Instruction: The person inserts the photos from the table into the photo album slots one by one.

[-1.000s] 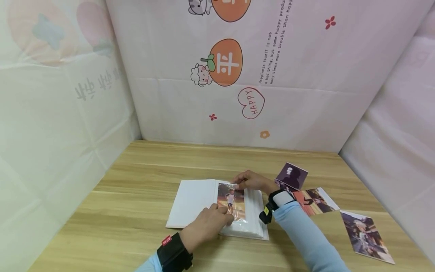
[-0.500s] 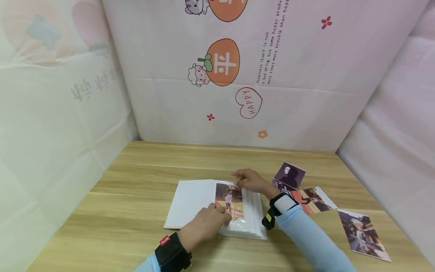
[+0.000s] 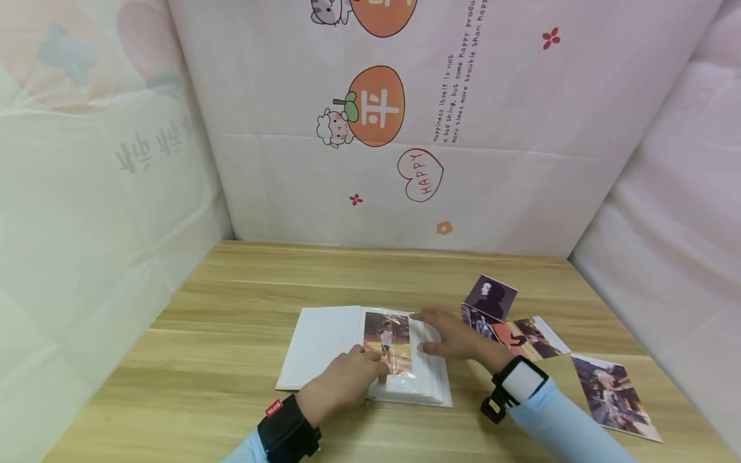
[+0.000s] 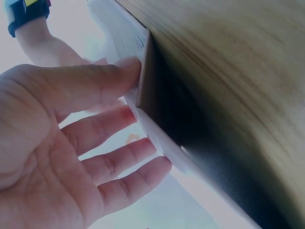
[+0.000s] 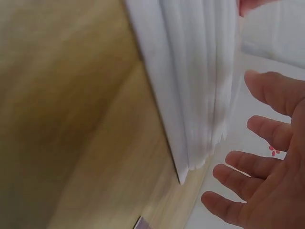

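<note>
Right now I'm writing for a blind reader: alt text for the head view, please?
A person's left hand rests on an open white photo album, partly covering a photo. The right hand is over the album's right side; loose photos lie farther right on the wooden table.

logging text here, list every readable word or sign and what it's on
"HAPPY": red heart, back cloth
"Happiness itself is not a bad thing, but some happy produ… many times more trouble than happ…": same cloth
"平": lower orange fruit
Unreadable: red tag, upper fruit's cropped sign, faint characters on left cloth
</note>
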Tool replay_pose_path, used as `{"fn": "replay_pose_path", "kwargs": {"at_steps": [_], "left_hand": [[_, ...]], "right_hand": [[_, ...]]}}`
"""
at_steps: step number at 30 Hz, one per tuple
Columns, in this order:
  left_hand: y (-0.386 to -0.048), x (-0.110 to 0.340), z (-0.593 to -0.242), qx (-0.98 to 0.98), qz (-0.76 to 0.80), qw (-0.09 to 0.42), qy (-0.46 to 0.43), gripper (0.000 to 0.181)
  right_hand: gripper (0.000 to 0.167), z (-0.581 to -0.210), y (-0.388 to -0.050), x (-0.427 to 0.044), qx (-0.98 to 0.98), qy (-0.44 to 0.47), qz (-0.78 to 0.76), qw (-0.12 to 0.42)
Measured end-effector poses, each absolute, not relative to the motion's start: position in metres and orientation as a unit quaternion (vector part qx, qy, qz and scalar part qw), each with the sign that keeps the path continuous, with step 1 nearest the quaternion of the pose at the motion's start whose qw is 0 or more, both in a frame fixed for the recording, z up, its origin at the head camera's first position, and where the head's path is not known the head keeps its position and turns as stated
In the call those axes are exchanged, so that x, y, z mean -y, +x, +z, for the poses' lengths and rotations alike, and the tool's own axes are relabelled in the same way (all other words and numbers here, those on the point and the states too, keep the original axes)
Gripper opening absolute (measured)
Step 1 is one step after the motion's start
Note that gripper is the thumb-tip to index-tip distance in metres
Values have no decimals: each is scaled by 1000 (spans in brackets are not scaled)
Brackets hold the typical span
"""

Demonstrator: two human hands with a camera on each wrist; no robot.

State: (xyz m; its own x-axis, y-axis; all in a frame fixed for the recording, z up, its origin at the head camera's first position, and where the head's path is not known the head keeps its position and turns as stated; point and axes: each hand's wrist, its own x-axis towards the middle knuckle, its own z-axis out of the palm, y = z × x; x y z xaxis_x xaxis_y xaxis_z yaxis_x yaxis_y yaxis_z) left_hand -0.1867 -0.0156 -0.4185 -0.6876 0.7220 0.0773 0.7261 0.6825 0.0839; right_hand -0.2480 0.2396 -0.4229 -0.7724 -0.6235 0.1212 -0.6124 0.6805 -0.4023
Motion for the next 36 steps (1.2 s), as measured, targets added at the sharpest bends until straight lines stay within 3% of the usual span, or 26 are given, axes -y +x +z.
{"fn": "replay_pose_path", "kwargs": {"at_steps": [16,36], "left_hand": [[-189,17,-417,913,-74,13,-400,35],[-197,21,-416,896,-108,9,-432,20]], "right_hand": [[91,-430,-202,-258,-931,-295,-195,90],[86,-425,-190,-252,-934,-292,-182,96]]}}
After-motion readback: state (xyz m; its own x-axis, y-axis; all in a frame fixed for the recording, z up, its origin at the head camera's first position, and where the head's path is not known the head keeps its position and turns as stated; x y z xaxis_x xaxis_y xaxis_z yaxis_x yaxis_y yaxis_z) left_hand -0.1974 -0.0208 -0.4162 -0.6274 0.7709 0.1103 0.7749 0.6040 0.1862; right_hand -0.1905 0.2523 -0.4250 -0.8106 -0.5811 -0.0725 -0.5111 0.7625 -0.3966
